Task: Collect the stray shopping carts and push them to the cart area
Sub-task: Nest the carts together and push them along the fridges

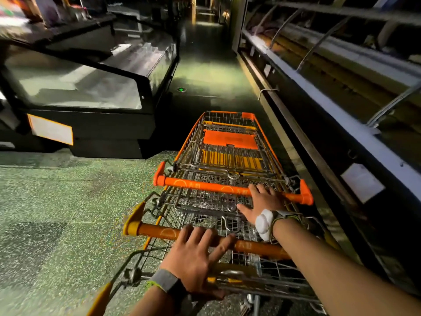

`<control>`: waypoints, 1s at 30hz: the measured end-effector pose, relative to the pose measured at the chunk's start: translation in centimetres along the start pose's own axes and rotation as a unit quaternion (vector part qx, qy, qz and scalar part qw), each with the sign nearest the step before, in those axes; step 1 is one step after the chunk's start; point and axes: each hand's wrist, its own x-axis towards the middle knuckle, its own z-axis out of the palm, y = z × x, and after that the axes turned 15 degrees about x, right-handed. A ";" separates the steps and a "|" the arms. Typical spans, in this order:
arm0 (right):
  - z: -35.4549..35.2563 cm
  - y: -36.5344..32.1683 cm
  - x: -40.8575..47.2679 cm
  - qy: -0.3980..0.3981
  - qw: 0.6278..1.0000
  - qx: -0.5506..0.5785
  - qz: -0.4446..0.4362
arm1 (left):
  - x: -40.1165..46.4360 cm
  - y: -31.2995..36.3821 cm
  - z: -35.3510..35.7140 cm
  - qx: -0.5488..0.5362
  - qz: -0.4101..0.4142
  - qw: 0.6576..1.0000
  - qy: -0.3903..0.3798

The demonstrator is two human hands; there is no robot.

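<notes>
Several wire shopping carts are nested in a row down the aisle. The front cart (230, 142) has a bright orange handle (205, 185). The cart behind it has a darker orange handle (159, 232) with yellow ends. My left hand (196, 256) lies over that darker handle, fingers draped across it and thumb tucked below. My right hand (262, 202) reaches ahead, fingers spread, with the fingertips touching the bright orange handle and the palm over the wire flap. The yellow corner of a nearer cart (100, 297) shows at the bottom left.
A black chest freezer (91, 124) with a glass lid stands on the left, its corner close to the front cart. A long refrigerated display case (341, 115) runs along the right, tight beside the carts. The dark aisle floor (205, 65) stretches ahead; speckled floor (57, 213) lies to the left.
</notes>
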 end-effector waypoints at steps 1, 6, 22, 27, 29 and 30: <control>-0.8 1.2 1.7 0.001 1.000 -0.005 -0.001 | 2.1 0.4 0.3 0.004 0.000 1.000 0.007; -4.4 5.1 8.6 -0.008 1.000 -0.006 -0.005 | 10.7 0.8 0.9 -0.014 -0.011 1.000 -0.025; -13.5 16.0 34.6 -0.014 0.998 -0.018 -0.057 | 39.3 -1.3 4.0 0.009 -0.044 0.997 0.057; -16.0 17.6 41.9 -0.033 0.997 -0.021 -0.062 | 46.3 -2.8 4.7 0.004 -0.061 0.998 0.001; -17.1 18.0 44.8 -0.040 0.997 -0.015 -0.066 | 49.0 -3.5 4.8 0.015 -0.065 0.998 0.009; -17.4 17.8 45.4 -0.042 0.996 -0.017 -0.072 | 49.6 -3.9 4.6 0.014 -0.072 0.997 0.006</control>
